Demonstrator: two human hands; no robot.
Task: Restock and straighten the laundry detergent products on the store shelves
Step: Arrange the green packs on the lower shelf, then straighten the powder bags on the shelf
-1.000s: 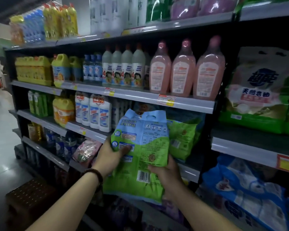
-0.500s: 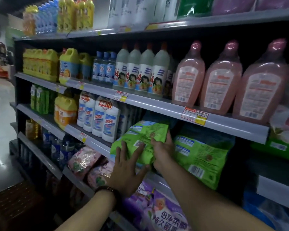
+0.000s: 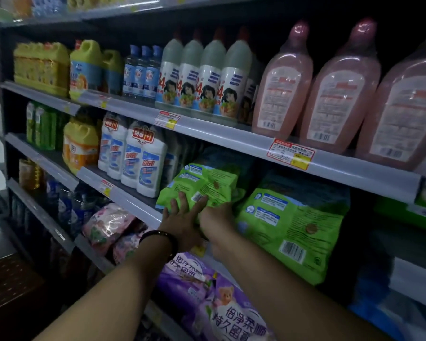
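Since a moment ago the green detergent pouch (image 3: 202,187) has gone deeper onto the middle shelf (image 3: 133,201), and both arms have stretched further in after it. It now lies tilted on the shelf board, between the white detergent bottles (image 3: 143,166) to its left and a second green pouch (image 3: 290,232) leaning on its right. Her left hand (image 3: 182,217) is spread flat, fingers open, pressing the pouch's near face; her right hand (image 3: 218,216) cups its lower right corner, though I cannot tell how firmly. My worry is the slack bag: shoved unevenly, it could crumple, nudge the nearest white bottle over, or slide back off the shelf lip onto the purple softener bag (image 3: 217,301) below.
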